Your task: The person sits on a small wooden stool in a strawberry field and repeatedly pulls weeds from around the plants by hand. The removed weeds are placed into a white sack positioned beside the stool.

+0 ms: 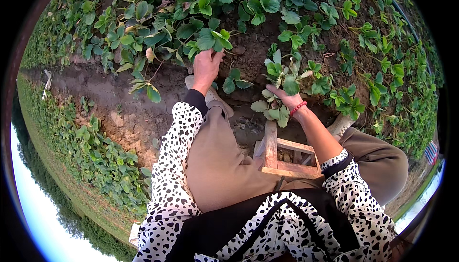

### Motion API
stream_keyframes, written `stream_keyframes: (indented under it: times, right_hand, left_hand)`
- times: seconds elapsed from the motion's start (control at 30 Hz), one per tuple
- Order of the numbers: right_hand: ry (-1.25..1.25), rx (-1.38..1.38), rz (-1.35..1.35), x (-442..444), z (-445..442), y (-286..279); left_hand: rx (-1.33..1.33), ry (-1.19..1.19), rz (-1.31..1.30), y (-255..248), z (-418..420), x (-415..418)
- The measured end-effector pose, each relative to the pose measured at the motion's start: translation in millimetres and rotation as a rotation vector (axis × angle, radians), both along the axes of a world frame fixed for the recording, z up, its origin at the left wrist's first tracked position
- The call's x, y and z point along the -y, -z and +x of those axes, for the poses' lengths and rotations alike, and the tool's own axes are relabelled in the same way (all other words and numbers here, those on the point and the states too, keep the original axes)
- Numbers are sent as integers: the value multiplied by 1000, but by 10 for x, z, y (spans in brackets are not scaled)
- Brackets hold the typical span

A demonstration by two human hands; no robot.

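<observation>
My left hand (208, 67) reaches into the strawberry plants on the soil bed, its fingers closed at the base of a leafy strawberry plant (211, 39). Leaves cover the fingertips, so the stem itself is hidden. In my right hand (287, 97), with a red bead bracelet (298, 108) at the wrist, is a bunch of strawberry plants (274, 109). Some of its leaves are pale and show their undersides, and they hang over the palm and fingers. A small strawberry plant (235, 81) stands in the soil between the two hands.
A wooden stool (287, 158) lies between my legs, below my right hand. My shoes (222, 102) rest near the bed's edge. A bare soil furrow (107, 86) runs off left, with another planted row (104, 151) beyond it. A thin pipe or hose (398, 9) edges the far right.
</observation>
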State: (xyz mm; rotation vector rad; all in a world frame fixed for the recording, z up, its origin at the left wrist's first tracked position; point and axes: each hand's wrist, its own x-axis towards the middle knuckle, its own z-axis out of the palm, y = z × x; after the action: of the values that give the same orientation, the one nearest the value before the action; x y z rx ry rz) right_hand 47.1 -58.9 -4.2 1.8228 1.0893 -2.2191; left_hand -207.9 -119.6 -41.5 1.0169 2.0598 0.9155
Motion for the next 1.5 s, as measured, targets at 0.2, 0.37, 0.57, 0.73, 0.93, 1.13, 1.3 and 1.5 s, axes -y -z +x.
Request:
stream_keyframes:
  times: [0.2,0.37,0.57,0.73,0.93,1.13,1.3,1.5]
  right_hand:
    - [44,0,108,-2,-81,80]
    - [37,-56,123,67,-191,192]
    - [150,-37,62,167,-126,323]
    - [297,-30,-105,129,-273,82]
    - [278,-25,-66,90,-200,68]
    - [348,-31,-120,40,-195,8]
    - [78,-171,233,-190,-103,-544]
    - [269,-382,786,-819,424,-2066]
  left_hand:
    - [-120,170,-308,-229,290,262]
    - [-84,193,-314,-147,317,348]
    - [437,-129,-419,-102,362,296]
    - [472,-234,-407,-195,513,253]
    - [749,-250,-349,11,412,332]
    - [586,-112,-361,57,278,479]
    - [189,417,-434,-438,85,251]
    - [556,172,70,-2045,387,-797]
